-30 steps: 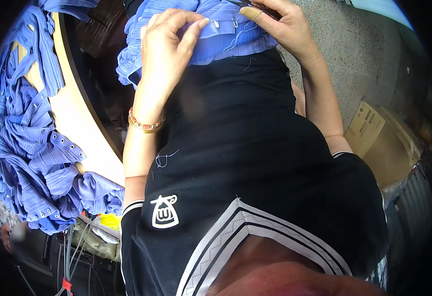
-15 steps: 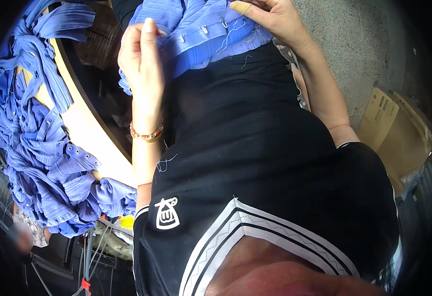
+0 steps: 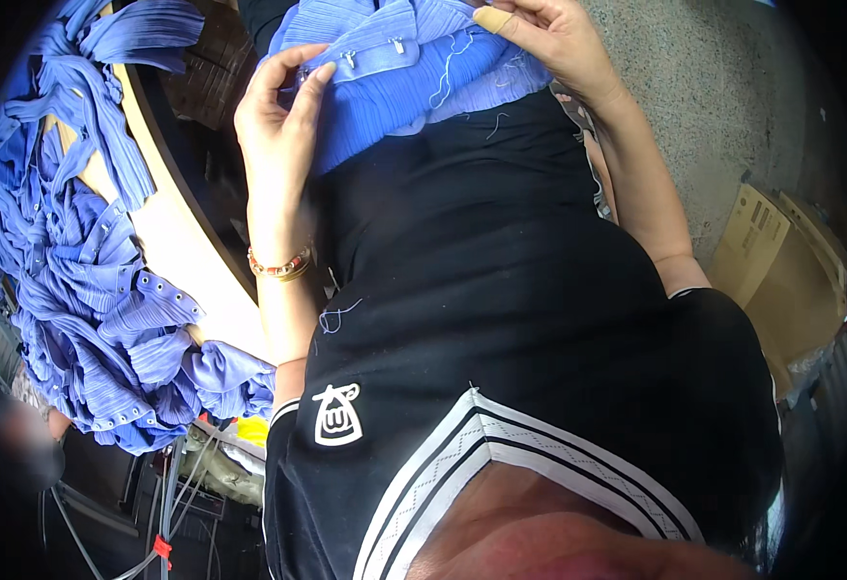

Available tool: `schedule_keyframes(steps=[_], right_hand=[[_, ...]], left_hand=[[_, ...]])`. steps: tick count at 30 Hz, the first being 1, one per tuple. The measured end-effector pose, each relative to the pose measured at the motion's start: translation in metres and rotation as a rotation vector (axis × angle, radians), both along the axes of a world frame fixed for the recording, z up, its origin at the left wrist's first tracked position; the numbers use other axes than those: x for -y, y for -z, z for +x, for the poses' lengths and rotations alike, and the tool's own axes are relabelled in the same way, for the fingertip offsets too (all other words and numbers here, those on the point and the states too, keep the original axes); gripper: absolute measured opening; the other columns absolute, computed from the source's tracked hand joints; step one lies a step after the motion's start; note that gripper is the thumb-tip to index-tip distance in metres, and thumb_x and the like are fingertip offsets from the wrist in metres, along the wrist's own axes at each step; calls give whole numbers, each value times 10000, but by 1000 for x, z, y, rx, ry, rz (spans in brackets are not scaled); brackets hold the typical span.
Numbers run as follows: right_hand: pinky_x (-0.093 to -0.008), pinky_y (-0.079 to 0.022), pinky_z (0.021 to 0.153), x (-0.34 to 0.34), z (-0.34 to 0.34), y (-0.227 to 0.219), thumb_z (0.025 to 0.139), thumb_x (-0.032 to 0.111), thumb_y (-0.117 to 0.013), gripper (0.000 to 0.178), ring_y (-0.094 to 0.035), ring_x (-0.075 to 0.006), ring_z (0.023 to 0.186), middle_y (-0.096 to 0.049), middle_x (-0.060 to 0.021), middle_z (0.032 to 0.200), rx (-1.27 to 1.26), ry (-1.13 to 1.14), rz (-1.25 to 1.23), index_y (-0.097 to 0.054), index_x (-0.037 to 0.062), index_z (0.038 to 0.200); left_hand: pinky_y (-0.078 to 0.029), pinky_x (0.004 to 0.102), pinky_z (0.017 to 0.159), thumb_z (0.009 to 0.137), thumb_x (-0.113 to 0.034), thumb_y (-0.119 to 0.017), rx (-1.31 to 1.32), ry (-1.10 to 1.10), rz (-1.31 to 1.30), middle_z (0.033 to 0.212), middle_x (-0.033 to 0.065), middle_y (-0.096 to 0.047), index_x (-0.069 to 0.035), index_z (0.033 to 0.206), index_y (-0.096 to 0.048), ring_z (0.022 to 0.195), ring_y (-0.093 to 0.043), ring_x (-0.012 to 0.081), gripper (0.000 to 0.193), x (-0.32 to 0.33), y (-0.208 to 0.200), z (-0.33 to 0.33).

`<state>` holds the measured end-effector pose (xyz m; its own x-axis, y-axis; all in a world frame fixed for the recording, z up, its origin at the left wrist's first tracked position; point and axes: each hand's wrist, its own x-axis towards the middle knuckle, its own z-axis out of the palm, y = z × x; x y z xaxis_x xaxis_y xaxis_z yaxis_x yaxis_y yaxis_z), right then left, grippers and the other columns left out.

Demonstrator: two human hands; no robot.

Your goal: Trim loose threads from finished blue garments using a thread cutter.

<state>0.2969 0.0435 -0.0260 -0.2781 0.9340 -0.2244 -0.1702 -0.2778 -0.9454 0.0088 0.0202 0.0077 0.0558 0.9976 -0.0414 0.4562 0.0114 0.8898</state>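
Observation:
A blue pleated garment lies across my lap, with loose threads on it. Along it runs a smooth blue strip with small metal hooks. At the strip's left end, my left hand pinches the cloth between thumb and curled fingers. Closed on the garment's far right edge is my right hand; a tan covering wraps its thumb, and its other fingertips are partly cut off by the picture's top edge. Beaded and gold-coloured bracelets circle my left wrist.
On my left, a pale curved table carries a heap of similar blue garments, some with metal eyelets. An open cardboard box stands on the speckled floor to the right. Metal legs and a blurred person show at lower left.
My left hand has come down from a raised pinch onto the strip's left end. Fewer hooks show now. My right hand keeps its hold, and the view has shifted slightly.

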Motion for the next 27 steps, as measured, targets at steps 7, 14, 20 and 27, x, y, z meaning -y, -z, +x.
schedule_keyframes(steps=[7,14,20,27], right_hand=[[-221,-508,838,0,-13,-7,961,51,-697,322,-634,-72,948,-702,-4,1068,91,-100,30,-677,-29,1272],[-212,-491,801,1,-18,-2,937,71,-736,321,-606,-58,903,-683,8,1056,150,-93,114,-694,-18,1243],[-217,-506,800,-2,-22,7,939,30,-718,332,-620,-63,918,-692,-1,1078,93,-38,172,-679,-17,1265],[-218,-512,819,-2,-20,7,934,26,-722,350,-621,-67,956,-688,-20,1116,61,-51,57,-669,-22,1277]], left_hand=[[-477,224,898,940,-41,-717,130,-46,-47,1030,4,-705,-40,1126,-739,965,-625,80,187,4,12,-12],[-495,260,923,923,-79,-741,44,-47,0,1040,33,-702,-50,1132,-738,999,-640,117,211,0,8,-4],[-499,327,921,886,-99,-763,-105,2,297,1025,60,-694,-71,1056,-758,1019,-641,204,172,-10,-3,17],[-441,390,856,786,-346,-856,-471,68,368,933,52,-646,-105,948,-793,927,-574,254,298,-14,6,46]])
